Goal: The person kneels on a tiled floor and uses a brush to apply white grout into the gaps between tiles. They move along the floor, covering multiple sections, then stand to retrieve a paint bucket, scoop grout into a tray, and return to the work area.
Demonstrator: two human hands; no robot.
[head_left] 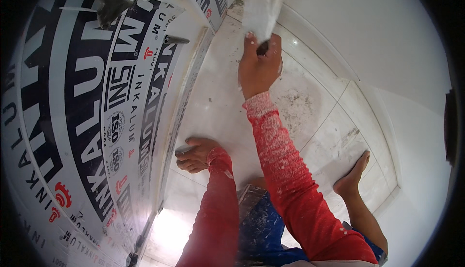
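My right hand [260,70] reaches forward, its thumb and fingers closed around the dark handle of a putty knife [262,15]. The wide blade is coated in white and lies against the far corner, where the tiled floor [227,83] meets the white wall [358,20]. My left hand [197,154] is low beside the film-wrapped panel, fingers curled. A small grey piece [183,149] shows at its fingers, too hidden to name. White powder covers both red sleeves.
A door-like panel wrapped in printed protective film [121,97] rises on the left, with a dark handle [177,39] sticking out. Dark smudges [298,103] mark the tiles. My bare foot [349,177] rests on the right; bright light falls on the lower floor.
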